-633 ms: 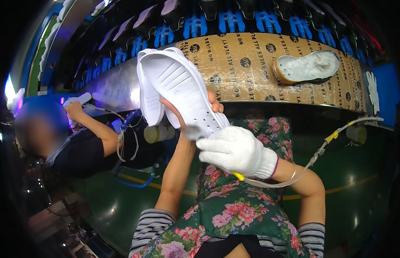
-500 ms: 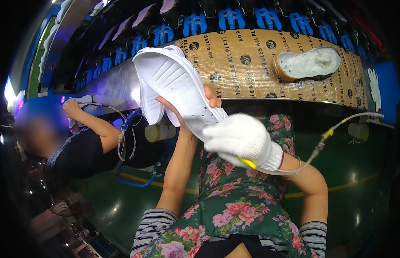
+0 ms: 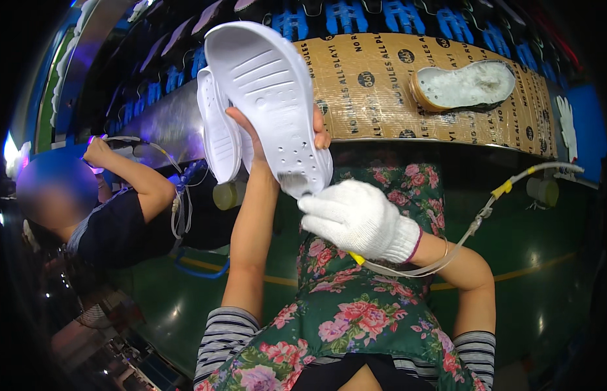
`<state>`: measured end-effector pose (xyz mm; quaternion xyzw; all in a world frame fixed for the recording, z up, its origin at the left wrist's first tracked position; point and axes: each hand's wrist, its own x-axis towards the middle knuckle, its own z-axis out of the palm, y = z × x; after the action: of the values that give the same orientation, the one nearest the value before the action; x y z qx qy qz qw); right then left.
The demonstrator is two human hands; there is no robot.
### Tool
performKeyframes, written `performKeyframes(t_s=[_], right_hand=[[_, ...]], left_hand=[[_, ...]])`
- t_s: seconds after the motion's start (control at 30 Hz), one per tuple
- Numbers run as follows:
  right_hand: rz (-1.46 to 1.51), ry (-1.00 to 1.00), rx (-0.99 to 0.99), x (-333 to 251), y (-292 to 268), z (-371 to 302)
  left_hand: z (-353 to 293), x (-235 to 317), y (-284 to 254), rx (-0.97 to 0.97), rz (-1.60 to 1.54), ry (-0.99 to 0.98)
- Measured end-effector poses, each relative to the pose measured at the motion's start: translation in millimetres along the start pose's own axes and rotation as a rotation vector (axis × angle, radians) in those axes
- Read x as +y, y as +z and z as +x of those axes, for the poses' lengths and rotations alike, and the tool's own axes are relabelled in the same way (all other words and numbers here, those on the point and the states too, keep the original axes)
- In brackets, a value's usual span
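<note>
Nearest is a floral apron (image 3: 355, 313) over striped sleeves, both forearms rising from it. The right hand (image 3: 355, 218), in a white knit glove, is curled shut around a small tool with a yellow tip, its clear hose (image 3: 476, 225) trailing off right; the tool's brush-like end meets the lower edge of the white sole (image 3: 271, 98). The bare left hand (image 3: 277, 133) holds that sole up at centre, sole side toward the camera, thumb and fingers pinching it, with a second white sole (image 3: 219, 130) tucked behind on the left. The work on the sole looks to be under way at its near end; how much of the surface is already treated cannot be told, and the second one appears still to do. To the left a co-worker's arm (image 3: 131, 179) reaches toward the bench. Farther off, a cardboard-covered bench (image 3: 382, 98) carries a fleece-lined shoe (image 3: 463, 85), with blue fixtures (image 3: 346, 16) beyond.
</note>
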<state>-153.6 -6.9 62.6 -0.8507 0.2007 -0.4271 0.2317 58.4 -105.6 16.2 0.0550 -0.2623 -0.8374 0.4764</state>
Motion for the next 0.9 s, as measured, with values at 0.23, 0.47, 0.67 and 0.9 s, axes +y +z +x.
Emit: performKeyframes(t_s=[0.23, 0.47, 0.67, 0.9], right_hand=[[0.074, 0.004, 0.117, 9.6, 0.1, -1.4], [0.217, 0.016, -0.075, 3.1, 1.5, -8.8], [0.056, 0.041, -0.056, 11.9, 4.9, -7.1], [0.030, 0.013, 0.048, 22.3, -6.6, -0.6]], left_hand=[[3.3, -1.3, -6.0, -0.137, -0.126, -0.294], [6.8, 12.4, -18.0, -0.028, 0.370, -0.534], [11.6, 20.2, -21.3, 0.006, 0.803, -0.679], [43.9, 24.6, -4.3, 0.087, 0.952, -0.799]])
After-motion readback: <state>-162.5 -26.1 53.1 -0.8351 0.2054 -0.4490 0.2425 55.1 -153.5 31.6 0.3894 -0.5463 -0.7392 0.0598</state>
